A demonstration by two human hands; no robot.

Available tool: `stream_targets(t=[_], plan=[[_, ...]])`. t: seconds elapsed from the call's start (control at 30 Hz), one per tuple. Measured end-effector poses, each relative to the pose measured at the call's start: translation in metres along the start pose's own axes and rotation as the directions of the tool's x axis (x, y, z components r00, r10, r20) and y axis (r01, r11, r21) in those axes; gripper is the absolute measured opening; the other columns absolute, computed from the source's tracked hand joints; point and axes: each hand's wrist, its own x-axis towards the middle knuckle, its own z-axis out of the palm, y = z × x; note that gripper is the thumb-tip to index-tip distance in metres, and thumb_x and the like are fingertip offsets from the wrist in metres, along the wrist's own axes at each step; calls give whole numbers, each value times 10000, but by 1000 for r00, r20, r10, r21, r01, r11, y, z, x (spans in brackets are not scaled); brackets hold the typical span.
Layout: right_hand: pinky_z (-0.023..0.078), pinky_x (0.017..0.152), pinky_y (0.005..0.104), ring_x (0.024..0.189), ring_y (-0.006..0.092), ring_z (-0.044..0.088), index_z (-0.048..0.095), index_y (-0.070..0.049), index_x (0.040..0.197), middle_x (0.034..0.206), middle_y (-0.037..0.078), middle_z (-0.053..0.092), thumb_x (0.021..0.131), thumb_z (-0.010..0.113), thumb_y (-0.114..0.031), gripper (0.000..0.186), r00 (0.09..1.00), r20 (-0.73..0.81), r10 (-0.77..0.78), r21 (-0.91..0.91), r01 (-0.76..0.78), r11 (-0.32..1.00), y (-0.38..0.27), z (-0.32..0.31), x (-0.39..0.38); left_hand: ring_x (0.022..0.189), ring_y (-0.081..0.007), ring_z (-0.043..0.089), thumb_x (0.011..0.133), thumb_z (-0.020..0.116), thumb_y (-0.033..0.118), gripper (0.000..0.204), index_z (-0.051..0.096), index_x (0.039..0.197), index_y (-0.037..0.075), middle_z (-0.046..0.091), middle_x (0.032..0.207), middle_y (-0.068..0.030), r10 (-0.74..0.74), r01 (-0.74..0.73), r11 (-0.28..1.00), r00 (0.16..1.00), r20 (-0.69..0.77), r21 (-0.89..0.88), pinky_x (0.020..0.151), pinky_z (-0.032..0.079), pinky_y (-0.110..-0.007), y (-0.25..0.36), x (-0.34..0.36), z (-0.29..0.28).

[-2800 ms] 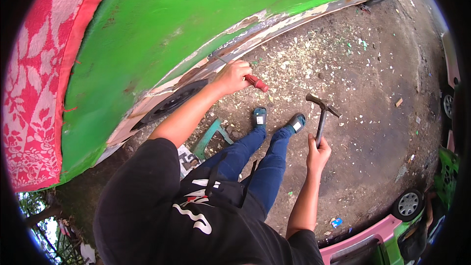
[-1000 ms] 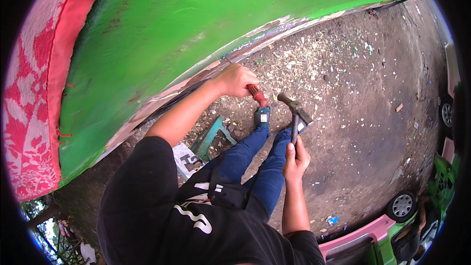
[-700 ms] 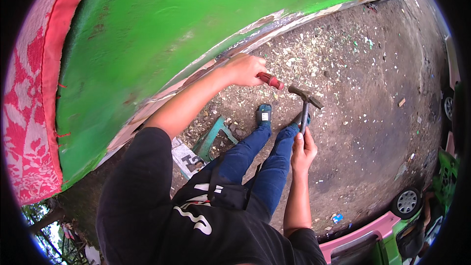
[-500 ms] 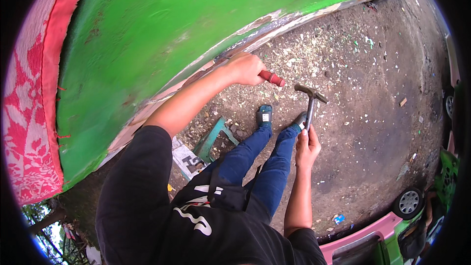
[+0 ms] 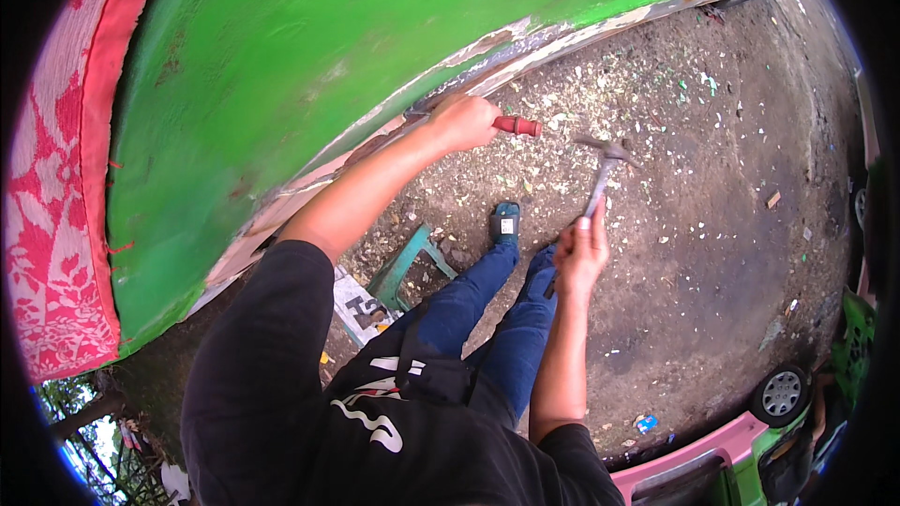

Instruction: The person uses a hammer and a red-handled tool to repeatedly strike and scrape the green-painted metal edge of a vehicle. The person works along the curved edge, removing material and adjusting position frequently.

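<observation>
My left hand [image 5: 466,122] is closed around a chisel-like tool with a red handle [image 5: 517,126]. The handle's end points right, and the hand largely hides the blade side, which is against the chipped lower edge [image 5: 478,70] of a big green painted panel [image 5: 309,56]. Lower right of it, my right hand [image 5: 583,251] grips a hammer [image 5: 600,186] by its grey shaft. The hammer's head, slightly blurred, is raised a short way right of the red handle and apart from it.
Pale chips and flakes [image 5: 600,94] litter the dirt ground around my feet. A green plastic stool [image 5: 398,267] stands by my left leg. Red-and-white patterned cloth [image 5: 61,253] hangs at far left. A pink and green vehicle [image 5: 694,459] with a wheel [image 5: 781,394] sits lower right.
The hammer's head has moved up and slightly right, and its shaft tilts more. My left hand and the red handle have shifted slightly up, the handle now lying more level.
</observation>
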Motion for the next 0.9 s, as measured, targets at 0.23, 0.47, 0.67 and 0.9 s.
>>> stream_targets(t=[0.23,0.47,0.67,0.9], plan=[[266,393,173,470,27,315,342,-192,1479,644,-55,361,1000,464,-125,499,999,39,-27,13,26,1000,0,-13,3,778,-325,658,752,572,167,127,666,798,96,672,810,-106,81,-81,997,996,-38,16,702,516,-453,9,-5,-1],[254,380,183,468,29,304,333,-195,1482,640,-62,335,999,458,-122,505,999,41,30,61,-32,998,1,-15,-2,783,-283,663,748,571,171,111,666,778,123,674,820,-73,167,-164,985,983,-72,53,696,519,-440,25,8,-3],[252,361,187,468,26,304,328,-193,1483,637,-58,327,1002,442,-133,499,1000,-2,-9,48,9,999,-5,-24,9,767,-267,668,746,580,175,93,663,773,142,676,812,-56,152,-149,983,988,-23,110,672,530,-428,32,26,2],[258,362,177,475,25,317,318,-194,1486,641,-58,341,1002,452,-134,506,1000,8,-17,73,16,997,-9,-25,22,779,-272,670,754,584,162,117,684,812,149,680,810,-64,137,-132,978,990,-23,161,678,536,-431,33,29,3]])
